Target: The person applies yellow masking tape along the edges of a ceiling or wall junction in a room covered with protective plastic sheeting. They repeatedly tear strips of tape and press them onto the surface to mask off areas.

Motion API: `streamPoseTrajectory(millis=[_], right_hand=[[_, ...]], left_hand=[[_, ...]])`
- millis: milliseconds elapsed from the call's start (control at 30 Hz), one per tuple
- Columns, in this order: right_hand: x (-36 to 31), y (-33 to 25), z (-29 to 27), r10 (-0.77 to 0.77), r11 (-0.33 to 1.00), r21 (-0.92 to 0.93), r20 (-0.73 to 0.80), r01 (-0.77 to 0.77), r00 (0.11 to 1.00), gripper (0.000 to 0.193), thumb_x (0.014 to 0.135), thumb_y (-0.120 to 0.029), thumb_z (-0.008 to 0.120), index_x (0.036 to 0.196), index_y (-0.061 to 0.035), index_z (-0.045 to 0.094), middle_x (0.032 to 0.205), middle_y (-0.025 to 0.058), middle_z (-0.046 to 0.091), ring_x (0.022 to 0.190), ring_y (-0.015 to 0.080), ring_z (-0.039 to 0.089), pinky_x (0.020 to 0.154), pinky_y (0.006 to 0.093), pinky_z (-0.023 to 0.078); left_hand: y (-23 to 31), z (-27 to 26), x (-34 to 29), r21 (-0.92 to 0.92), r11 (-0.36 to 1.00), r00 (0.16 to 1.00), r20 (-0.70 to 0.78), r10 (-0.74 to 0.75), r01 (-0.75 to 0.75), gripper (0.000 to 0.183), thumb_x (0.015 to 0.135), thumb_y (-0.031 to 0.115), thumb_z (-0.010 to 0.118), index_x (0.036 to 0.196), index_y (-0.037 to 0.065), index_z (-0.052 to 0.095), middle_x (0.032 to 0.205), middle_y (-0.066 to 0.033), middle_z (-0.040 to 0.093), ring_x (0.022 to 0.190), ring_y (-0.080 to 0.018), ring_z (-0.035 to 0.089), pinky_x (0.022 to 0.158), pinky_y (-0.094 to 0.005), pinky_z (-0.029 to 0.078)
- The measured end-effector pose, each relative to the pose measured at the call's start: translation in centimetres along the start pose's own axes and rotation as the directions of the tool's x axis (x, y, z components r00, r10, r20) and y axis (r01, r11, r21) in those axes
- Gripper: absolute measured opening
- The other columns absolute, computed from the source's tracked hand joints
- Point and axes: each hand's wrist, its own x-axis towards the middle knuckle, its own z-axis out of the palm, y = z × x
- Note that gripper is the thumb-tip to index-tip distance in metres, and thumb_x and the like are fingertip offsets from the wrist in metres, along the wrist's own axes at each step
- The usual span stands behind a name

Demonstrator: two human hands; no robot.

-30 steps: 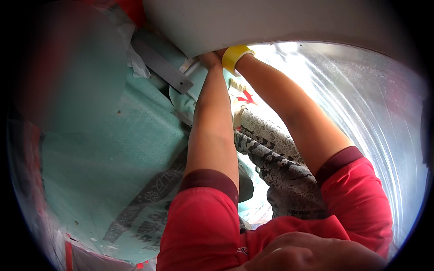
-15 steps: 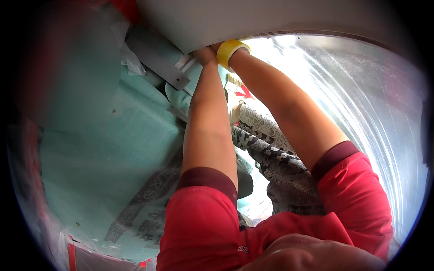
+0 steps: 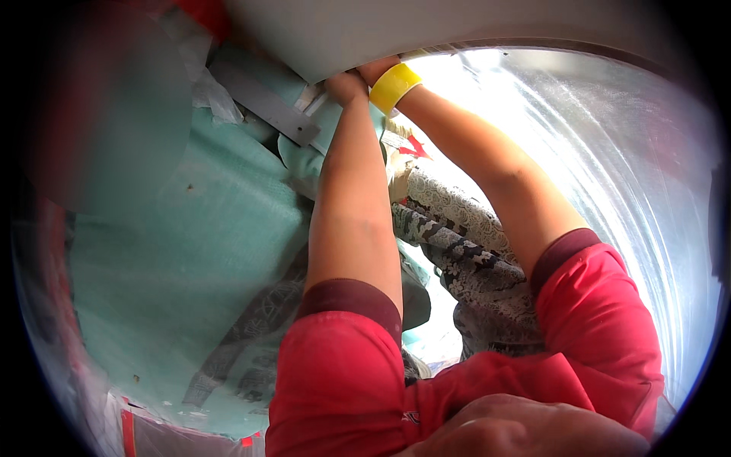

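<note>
Both my arms stretch up to the lower edge of a pale, smooth panel (image 3: 472, 23). My left hand (image 3: 346, 86) is bent at the wrist at that edge, and its fingers are hidden. Close beside it on the right is my right hand (image 3: 378, 68), its fingers also out of sight behind the panel's edge. Around my right wrist hangs a roll of yellow tape (image 3: 395, 85), worn like a bracelet. Whether either hand holds anything cannot be seen.
A flat grey metal strip (image 3: 266, 108) with a hole near its end lies left of my left hand. Green sheeting (image 3: 190, 259) spreads over the left side. Shiny see-through plastic film (image 3: 609, 167) curves along the right. Patterned cloth (image 3: 480, 266) shows between my arms.
The panel's edge sits slightly higher in view, showing more of both hands. My right hand and the tape roll have shifted slightly relative to my left wrist.
</note>
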Motion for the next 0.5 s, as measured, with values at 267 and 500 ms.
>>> streamPoseTrajectory(millis=[267, 500], right_hand=[[-5.2, 0.7, -0.3, -0.112, 0.964, 0.177, -0.409, 0.199, 0.906, 0.046, 0.085, -0.01, 0.042, 0.13, -0.0185, 0.045, 0.114, 0.0132, 0.06, 0.082, 0.0328, 0.065, 0.061, 0.039, 0.054], [-6.4, 1.0, 0.9, -0.094, 0.994, 0.04, -0.15, 0.101, 0.984, 0.062, 0.086, -0.008, 0.038, 0.144, -0.014, 0.018, 0.145, 0.0104, 0.034, 0.083, 0.0308, 0.066, 0.062, 0.0392, 0.054]], left_hand=[[-1.9, 0.2, 1.8, 0.394, 0.904, 0.985, 0.029, 0.171, -0.168, 0.026, 0.089, 0.021, 0.052, 0.105, 0.002, 0.061, 0.101, -0.0097, 0.065, 0.087, -0.0233, 0.063, 0.077, -0.0342, 0.049], [-6.4, 1.6, 4.1, 0.084, 0.991, 0.993, 0.065, 0.096, -0.101, 0.023, 0.085, 0.001, 0.055, 0.106, -0.002, 0.064, 0.1, -0.0096, 0.067, 0.092, -0.0161, 0.062, 0.085, -0.028, 0.048]])
